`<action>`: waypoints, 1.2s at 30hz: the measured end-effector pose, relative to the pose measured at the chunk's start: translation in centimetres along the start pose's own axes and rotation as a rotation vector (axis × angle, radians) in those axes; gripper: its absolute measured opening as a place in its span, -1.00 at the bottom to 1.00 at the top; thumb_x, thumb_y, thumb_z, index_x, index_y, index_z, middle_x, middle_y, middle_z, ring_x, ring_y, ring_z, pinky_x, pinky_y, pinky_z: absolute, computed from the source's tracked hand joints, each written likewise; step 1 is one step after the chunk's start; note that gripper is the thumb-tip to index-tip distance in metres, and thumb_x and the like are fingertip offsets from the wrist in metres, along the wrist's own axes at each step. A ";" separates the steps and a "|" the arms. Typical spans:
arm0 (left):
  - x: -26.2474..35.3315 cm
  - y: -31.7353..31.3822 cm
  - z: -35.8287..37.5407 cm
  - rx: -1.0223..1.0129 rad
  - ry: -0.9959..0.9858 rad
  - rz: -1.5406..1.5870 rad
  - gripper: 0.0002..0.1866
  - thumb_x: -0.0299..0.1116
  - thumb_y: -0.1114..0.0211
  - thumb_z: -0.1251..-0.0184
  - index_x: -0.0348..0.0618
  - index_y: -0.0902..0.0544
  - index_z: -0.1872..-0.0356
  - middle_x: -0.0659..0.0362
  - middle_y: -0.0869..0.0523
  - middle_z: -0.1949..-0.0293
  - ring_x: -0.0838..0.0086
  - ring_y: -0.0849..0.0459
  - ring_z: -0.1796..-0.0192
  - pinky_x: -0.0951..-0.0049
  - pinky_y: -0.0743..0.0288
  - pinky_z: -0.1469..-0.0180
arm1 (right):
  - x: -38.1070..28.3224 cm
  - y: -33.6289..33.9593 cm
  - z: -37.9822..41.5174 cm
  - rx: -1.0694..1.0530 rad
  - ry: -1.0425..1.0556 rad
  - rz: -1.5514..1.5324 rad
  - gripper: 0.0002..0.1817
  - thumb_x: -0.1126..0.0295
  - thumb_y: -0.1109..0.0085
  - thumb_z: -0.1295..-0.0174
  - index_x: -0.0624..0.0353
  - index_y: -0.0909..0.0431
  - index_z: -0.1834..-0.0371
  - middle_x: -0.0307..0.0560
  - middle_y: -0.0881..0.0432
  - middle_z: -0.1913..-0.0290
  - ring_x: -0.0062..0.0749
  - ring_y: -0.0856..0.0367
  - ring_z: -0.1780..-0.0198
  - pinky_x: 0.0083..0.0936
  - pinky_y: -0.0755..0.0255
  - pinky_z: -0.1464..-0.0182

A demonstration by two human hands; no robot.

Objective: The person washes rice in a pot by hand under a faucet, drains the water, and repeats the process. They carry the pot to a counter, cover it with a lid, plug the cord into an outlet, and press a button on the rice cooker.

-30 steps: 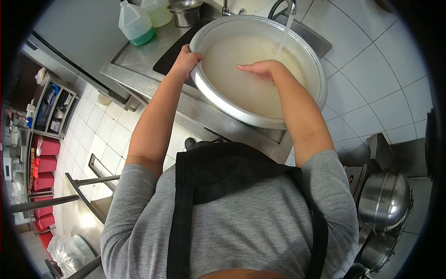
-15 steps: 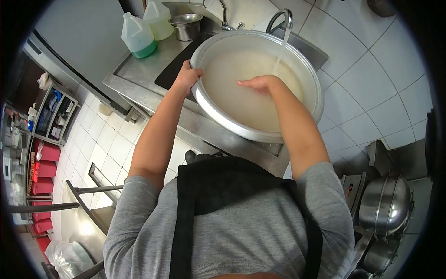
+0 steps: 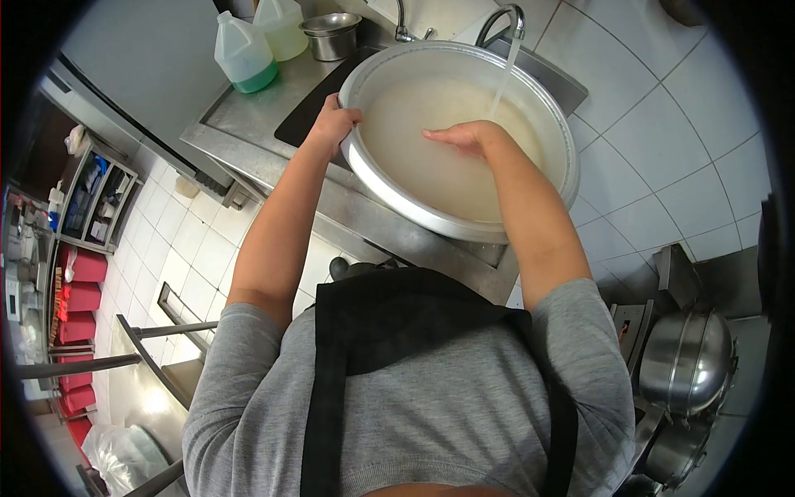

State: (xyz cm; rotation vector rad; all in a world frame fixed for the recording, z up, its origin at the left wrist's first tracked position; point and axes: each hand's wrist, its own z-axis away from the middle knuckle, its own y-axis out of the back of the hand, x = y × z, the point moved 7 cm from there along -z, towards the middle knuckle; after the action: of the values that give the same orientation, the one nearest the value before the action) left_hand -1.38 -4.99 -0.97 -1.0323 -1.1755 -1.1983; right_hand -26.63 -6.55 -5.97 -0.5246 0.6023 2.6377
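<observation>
A large, wide aluminium pot point(image 3: 418, 213) stands in the sink area, filled with cloudy whitish water point(image 3: 406, 161). My left hand point(image 3: 334, 126) is closed over the pot's left rim, thumb on the inner side. Inside the pot, my right hand point(image 3: 465, 136) dips partly into the water. Its thumb is stretched out above the surface, apart from the fingers, whose tips are hidden in the murk. From the curved faucet point(image 3: 513, 18) a stream of water point(image 3: 506, 76) runs down into the pot, just behind my right hand.
Two plastic jugs, one with green liquid point(image 3: 246, 56) and one with yellowish liquid point(image 3: 283, 29), stand on the steel counter point(image 3: 225, 124) beside a small metal pot point(image 3: 330, 41). Metal bowls point(image 3: 686, 360) are at the right. White tiles cover the wall point(image 3: 662, 132).
The pot and both hands appear slightly higher in the view. My right hand has shifted a little within the water, while my left hand keeps its hold on the rim.
</observation>
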 end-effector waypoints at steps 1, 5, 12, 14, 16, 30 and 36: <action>0.0 0.0 0.0 0.000 0.002 0.004 -0.19 -0.53 -0.22 0.06 -0.35 -0.11 -0.33 -0.14 -0.51 0.00 0.21 -0.56 0.09 0.27 -0.49 0.04 | -0.1 -0.2 0.3 -0.006 0.006 -0.002 0.14 -0.52 0.00 0.07 -0.14 0.12 -0.51 0.16 0.34 -0.52 0.00 0.31 -0.53 0.08 0.29 -0.42; 0.1 -0.1 0.1 -0.003 0.002 -0.005 -0.19 -0.53 -0.22 0.06 -0.34 -0.11 -0.33 -0.12 -0.53 0.04 0.24 -0.56 0.13 0.28 -0.49 0.07 | 0.1 0.0 -0.2 -0.022 0.002 -0.004 0.15 -0.52 0.01 0.07 -0.13 0.14 -0.51 0.14 0.34 -0.52 0.00 0.31 -0.53 0.09 0.30 -0.42; 0.0 0.0 -0.1 -0.006 -0.003 -0.012 -0.18 -0.53 -0.22 0.07 -0.35 -0.11 -0.33 -0.10 -0.53 0.07 0.26 -0.55 0.15 0.29 -0.49 0.09 | -0.1 -0.1 0.4 0.002 0.007 0.013 0.15 -0.52 -0.01 0.08 -0.13 0.15 -0.51 0.18 0.34 -0.52 0.00 0.30 -0.53 0.09 0.30 -0.42; 0.0 -0.1 0.0 -0.001 -0.007 -0.001 -0.17 -0.54 -0.22 0.08 -0.35 -0.11 -0.33 -0.10 -0.53 0.07 0.26 -0.55 0.16 0.29 -0.49 0.09 | 0.2 0.1 -0.5 0.001 0.008 0.001 0.15 -0.52 -0.01 0.08 -0.13 0.15 -0.51 0.18 0.34 -0.52 0.01 0.30 -0.53 0.09 0.30 -0.42; 0.1 -0.1 0.1 0.001 -0.009 0.012 -0.17 -0.54 -0.22 0.08 -0.35 -0.10 -0.33 -0.10 -0.53 0.08 0.25 -0.55 0.15 0.29 -0.49 0.09 | -0.1 -0.2 0.3 0.005 0.000 -0.007 0.15 -0.52 -0.01 0.08 -0.13 0.14 -0.51 0.18 0.34 -0.52 0.02 0.31 -0.53 0.08 0.30 -0.42; 0.0 -0.1 0.0 0.006 -0.007 -0.003 -0.15 -0.53 -0.22 0.10 -0.35 -0.10 -0.34 -0.11 -0.53 0.07 0.24 -0.56 0.16 0.29 -0.49 0.09 | -0.4 -0.7 1.0 -0.073 0.039 -0.064 0.06 -0.45 -0.04 0.01 -0.09 0.02 -0.49 0.19 0.18 -0.51 0.05 0.17 -0.51 -0.02 0.15 -0.42; -0.1 0.0 -0.3 0.004 -0.024 -0.021 -0.19 -0.55 -0.21 0.08 -0.33 -0.12 -0.32 -0.12 -0.52 0.08 0.19 -0.58 0.15 0.24 -0.53 0.12 | -0.9 -1.1 2.0 -0.051 0.065 -0.100 0.00 -0.41 -0.04 -0.04 -0.05 -0.07 -0.46 0.12 0.04 -0.49 -0.02 0.02 -0.48 -0.12 0.05 -0.41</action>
State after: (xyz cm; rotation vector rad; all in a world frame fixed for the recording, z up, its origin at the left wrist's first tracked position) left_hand -1.33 -5.24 -1.09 -1.0364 -1.2098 -1.2022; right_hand -25.91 -4.96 -4.31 -0.6415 0.5154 2.5553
